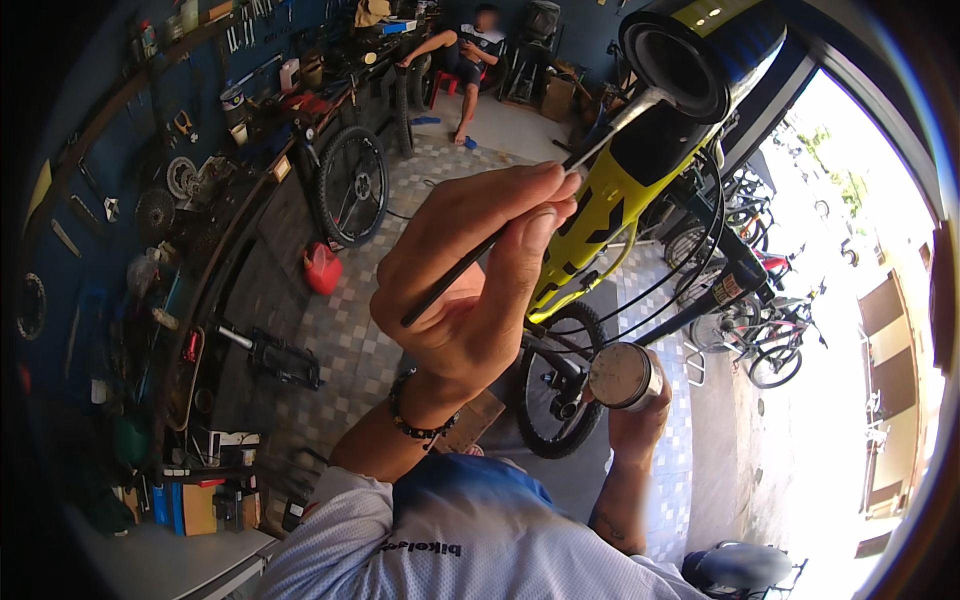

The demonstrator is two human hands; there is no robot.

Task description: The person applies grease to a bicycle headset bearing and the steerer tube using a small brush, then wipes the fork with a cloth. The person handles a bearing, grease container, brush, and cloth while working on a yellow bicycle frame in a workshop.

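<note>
My left hand [465, 270] pinches a thin brush [592, 151] with a long dark handle, angled up to the right. Its pale tip touches or nearly touches the inside of the round, dark opening [675, 65] at the raised end of a yellow and black bike frame [590, 225]. Down at the right, my right hand [640, 420] grips a small round tin [620, 375] with a pale, marked top. The bike's front end hangs with cables looping beside it, and a wheel [548, 430] shows below, behind my hands.
A cluttered tool wall and workbench [185, 415] line the left, near another bike's wheel [355, 185] and a red container [322, 270]. A seated person [470, 55] is at the back. Several parked bikes [770, 355] stand by the bright open doorway at right.
</note>
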